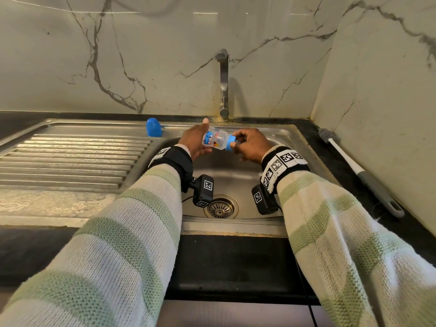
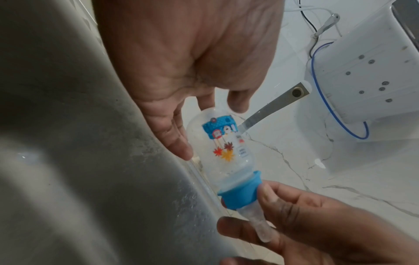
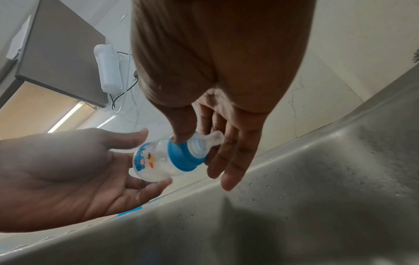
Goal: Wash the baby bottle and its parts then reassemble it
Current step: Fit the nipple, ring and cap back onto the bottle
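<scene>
A small clear baby bottle (image 1: 215, 139) with a printed picture lies sideways over the sink basin (image 1: 236, 175), its blue collar (image 2: 240, 191) and clear teat (image 3: 209, 141) fitted. My right hand (image 1: 235, 140) pinches the collar between thumb and fingers; the teat points into its palm. My left hand (image 1: 201, 138) cradles the bottle's base with straight fingers, thumb raised above it. The blue cap (image 1: 153, 127) stands apart on the back rim of the drainboard, left of both hands.
The tap (image 1: 223, 83) rises behind the basin, with no water seen running. A long white-and-grey bottle brush (image 1: 358, 171) lies on the dark counter at the right wall. The ribbed drainboard (image 1: 70, 159) stretches left. The drain (image 1: 220, 207) sits below my wrists.
</scene>
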Motion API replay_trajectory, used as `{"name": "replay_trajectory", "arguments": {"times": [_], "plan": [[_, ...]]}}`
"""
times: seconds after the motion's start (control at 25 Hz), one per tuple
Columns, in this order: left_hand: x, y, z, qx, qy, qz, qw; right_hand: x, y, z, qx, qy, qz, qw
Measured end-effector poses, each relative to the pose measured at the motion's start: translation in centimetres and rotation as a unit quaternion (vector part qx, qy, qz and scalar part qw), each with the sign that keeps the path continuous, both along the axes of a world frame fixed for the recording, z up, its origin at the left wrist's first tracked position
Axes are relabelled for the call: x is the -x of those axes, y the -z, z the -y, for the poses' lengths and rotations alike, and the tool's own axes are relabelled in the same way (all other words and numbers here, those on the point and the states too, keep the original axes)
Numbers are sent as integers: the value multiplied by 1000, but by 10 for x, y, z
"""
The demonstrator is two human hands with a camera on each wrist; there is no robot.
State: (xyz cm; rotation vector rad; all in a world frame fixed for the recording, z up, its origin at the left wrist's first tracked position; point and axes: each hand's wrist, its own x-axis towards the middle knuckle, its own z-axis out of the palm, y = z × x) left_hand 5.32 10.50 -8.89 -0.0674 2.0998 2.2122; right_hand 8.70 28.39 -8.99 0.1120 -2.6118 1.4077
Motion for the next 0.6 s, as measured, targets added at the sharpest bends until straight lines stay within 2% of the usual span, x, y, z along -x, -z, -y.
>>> {"name": "replay_trajectory", "arguments": {"times": [0.12, 0.36, 0.4, 0.52, 0.6], "plan": [[-2, 0, 1, 26, 4, -27, 999, -1, 0, -3, -8, 5, 13, 1000], [-4, -2, -1, -56, 5, -9, 998, 0, -1, -3, 18, 15, 31, 999], [-5, -2, -1, -43, 12, -5, 999, -1, -1, -2, 15, 14, 32, 999], [-5, 3, 0, 78, 16, -26, 996, -1, -2, -1, 7, 15, 35, 999], [-2, 6, 0, 106, 7, -42, 993, 0, -2, 0, 9, 14, 45, 999]]}}
